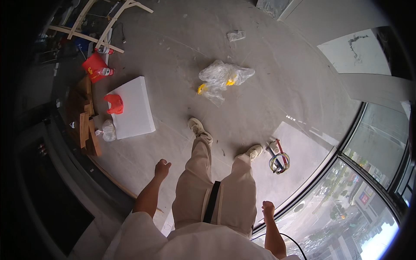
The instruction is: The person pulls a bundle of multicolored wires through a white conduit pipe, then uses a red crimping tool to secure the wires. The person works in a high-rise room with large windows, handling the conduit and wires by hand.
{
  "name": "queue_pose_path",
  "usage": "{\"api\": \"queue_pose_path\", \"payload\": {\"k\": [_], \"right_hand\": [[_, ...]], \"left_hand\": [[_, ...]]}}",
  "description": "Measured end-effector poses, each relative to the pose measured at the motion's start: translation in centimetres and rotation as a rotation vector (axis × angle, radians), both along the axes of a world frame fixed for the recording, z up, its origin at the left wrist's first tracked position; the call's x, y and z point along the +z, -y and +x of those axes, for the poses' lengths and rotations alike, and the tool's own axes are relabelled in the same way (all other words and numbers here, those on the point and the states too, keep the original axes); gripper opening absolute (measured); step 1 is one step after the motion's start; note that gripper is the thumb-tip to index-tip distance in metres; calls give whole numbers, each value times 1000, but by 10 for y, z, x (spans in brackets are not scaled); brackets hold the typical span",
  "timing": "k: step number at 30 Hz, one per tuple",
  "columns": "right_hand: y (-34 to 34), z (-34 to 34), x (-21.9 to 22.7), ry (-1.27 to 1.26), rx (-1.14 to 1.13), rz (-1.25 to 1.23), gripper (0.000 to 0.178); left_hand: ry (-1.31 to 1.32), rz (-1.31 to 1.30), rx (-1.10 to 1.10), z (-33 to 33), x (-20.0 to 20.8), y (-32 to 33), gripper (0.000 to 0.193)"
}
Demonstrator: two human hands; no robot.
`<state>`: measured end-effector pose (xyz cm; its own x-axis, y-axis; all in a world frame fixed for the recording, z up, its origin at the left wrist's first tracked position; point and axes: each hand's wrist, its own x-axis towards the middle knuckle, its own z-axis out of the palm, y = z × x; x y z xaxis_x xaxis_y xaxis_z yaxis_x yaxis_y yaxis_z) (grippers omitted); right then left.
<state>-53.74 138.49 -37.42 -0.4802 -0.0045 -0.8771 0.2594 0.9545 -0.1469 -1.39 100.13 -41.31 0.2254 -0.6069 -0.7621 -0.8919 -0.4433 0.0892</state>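
My left hand [162,168] hangs beside my left thigh, its fingers curled into a loose fist with nothing showing in them. On the other side, my right hand [268,209] is held low by my hip, fingers curled in and no object visible. Nearest to the right hand, on the floor by my right shoe [254,152], lie a coil of coloured wire [279,163] and a red-handled tool [278,144]. A white board [136,110] lies flat on the left, with a red plastic bag [114,104] on it.
Crumpled clear plastic with yellow parts [223,78] lies ahead. Brown cardboard [89,117], a clear bag [109,131], a red bag [92,66] and bottles line the left. A wooden frame [104,26] stands far left. Tall windows [342,195] border the right.
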Motion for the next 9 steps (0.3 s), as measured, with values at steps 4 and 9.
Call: {"api": "queue_pose_path", "payload": {"k": [4,9], "right_hand": [[129,54,20,44,393,-98,14],[326,99,15,126,803,-407,12]], "left_hand": [[-109,12,298,126,-6,-36,38],[-211,13,671,175,52,-20,29]]}}
